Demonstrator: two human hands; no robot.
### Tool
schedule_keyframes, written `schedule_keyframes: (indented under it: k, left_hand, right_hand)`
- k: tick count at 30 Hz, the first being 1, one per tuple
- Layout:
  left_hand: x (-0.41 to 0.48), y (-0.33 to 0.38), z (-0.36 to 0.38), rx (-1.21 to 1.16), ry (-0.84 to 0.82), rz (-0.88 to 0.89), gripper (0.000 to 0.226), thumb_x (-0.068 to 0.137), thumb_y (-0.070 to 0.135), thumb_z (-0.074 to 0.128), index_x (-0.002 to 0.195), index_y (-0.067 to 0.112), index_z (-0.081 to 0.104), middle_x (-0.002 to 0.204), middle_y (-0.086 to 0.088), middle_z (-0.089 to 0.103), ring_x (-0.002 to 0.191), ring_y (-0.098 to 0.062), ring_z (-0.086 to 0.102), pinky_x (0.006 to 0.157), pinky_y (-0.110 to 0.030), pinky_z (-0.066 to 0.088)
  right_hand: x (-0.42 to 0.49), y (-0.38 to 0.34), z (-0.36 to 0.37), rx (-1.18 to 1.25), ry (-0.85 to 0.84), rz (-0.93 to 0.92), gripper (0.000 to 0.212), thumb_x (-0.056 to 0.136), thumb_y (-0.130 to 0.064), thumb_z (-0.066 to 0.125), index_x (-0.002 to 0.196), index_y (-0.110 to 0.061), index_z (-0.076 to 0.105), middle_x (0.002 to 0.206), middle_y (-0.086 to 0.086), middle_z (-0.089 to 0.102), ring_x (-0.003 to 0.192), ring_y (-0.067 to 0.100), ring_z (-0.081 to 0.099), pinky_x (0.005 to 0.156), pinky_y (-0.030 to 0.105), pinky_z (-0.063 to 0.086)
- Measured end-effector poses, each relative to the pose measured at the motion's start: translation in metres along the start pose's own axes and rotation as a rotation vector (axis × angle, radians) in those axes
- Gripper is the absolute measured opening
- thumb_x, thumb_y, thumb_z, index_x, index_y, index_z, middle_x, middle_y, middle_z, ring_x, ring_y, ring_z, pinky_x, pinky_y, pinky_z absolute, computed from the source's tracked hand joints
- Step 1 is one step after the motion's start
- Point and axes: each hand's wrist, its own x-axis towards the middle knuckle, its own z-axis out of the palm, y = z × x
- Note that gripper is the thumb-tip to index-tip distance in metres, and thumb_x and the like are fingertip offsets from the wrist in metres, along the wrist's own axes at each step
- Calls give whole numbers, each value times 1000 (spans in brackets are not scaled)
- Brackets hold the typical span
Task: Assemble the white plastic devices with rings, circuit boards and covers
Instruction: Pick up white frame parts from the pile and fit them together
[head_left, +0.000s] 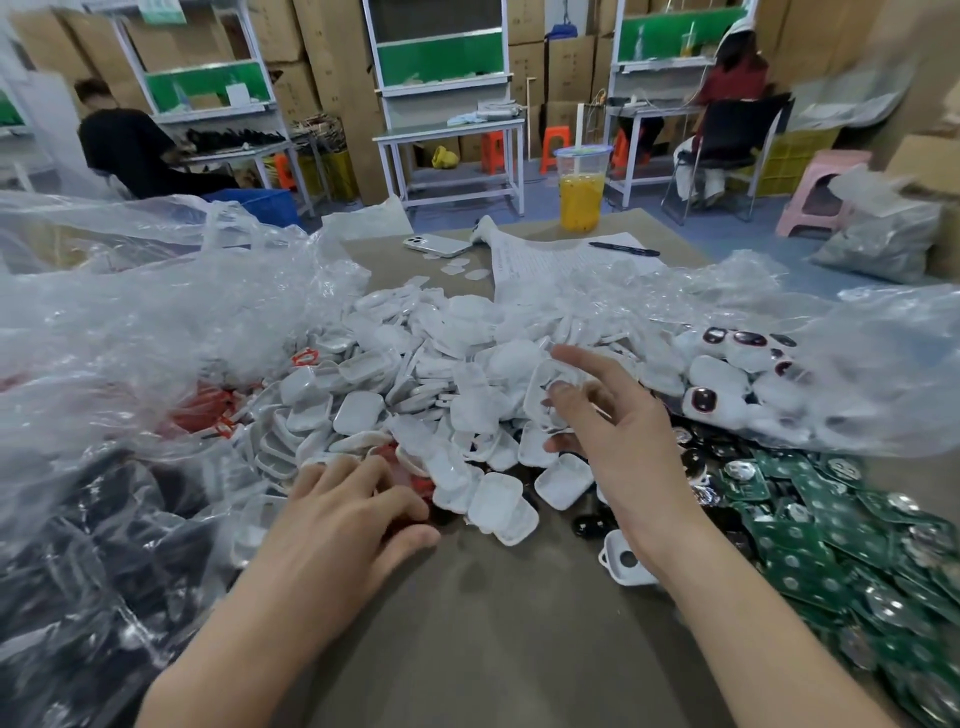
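While left hand (343, 514) rests beside covers (498, 504), right hand (608, 431) hovers, fingers spread.

Your two arms, head view. Your left hand (343, 514) and your right hand (618, 441) are bare, uncovered from fingertips to wrist. Your left forearm (244, 639) and right forearm (743, 639) are equally bare right down to the lower edge of the frame, so whatever you wear above them lies out of view. Both forearms are slim and smooth; the wide lens broadens them toward that edge. Fingers are long and slender, knuckles lightly marked. The nails (560, 385) on your right hand look plain and faintly glossy; blur softens finer detail.
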Motion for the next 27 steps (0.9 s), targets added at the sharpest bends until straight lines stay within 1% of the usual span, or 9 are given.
schedule_keyframes:
  k: [4,8,10,12,14,17,19,23,27]
  left_hand:
    - [3,7,6,-2,77,-23,12,89,39,74,82,30,75,86,9,62,90,-25,60,85,-41,45]
    - [1,11,7,-175,197,-10,8,90,35,70,84,30,69,91,17,59,94,-12,56,87,-29,41]
    - [10,21,3,-478,311,-96,11,93,40,68,83,35,66,89,17,60,89,-1,55,79,-13,39]
    - [27,38,0,-910,365,-239,17,93,48,66,82,35,69,82,13,67,72,0,59,64,-8,43]
    - [44,55,-1,-1316,322,-325,19,94,42,66,83,28,72,76,6,70,62,-4,59,59,-14,46]
    - [59,71,6,-1674,293,-379,22,87,36,65,76,21,77,78,-2,68,69,-13,60,70,-27,51]
    - [60,71,13,-1759,289,-393,21,84,35,65,75,21,78,79,-2,68,69,-13,60,70,-25,54]
    - [56,62,20,-1765,283,-402,23,85,35,65,79,18,79,79,-3,69,69,-11,61,71,-23,55]
    - [55,59,19,-1688,307,-375,24,91,36,63,84,18,77,79,-4,70,72,-12,63,71,-22,55]
  right_hand:
    - [0,1,0,-12,-3,6,29,99,-19,61,109,-44,71,74,-15,61,61,7,64,75,39,59]
    - [-2,-1,1,3,-7,11,30,99,-16,59,109,-42,71,82,-2,64,58,9,62,58,23,53]
    - [-4,-3,3,14,-24,24,31,99,-14,57,108,-41,70,87,5,65,56,10,61,53,20,49]
    - [-7,-4,5,8,-43,28,32,100,-13,57,108,-41,70,84,3,65,55,10,60,51,20,48]
    - [-10,-4,7,-25,-51,7,33,100,-15,58,107,-44,70,84,0,66,58,10,62,53,23,49]
    - [-12,-3,8,-107,-60,-25,30,100,-21,59,106,-48,69,88,0,67,62,10,64,61,35,54]
    - [-11,-2,8,-137,-75,-35,26,100,-24,59,104,-48,70,86,-2,69,64,9,65,62,33,54]
    - [-12,-3,8,-148,-102,-44,23,100,-26,61,100,-45,74,90,-15,72,62,3,62,60,12,48]
    - [-12,-3,10,-119,-152,-35,15,98,-32,63,102,-40,75,95,-15,74,72,-2,64,64,14,50]
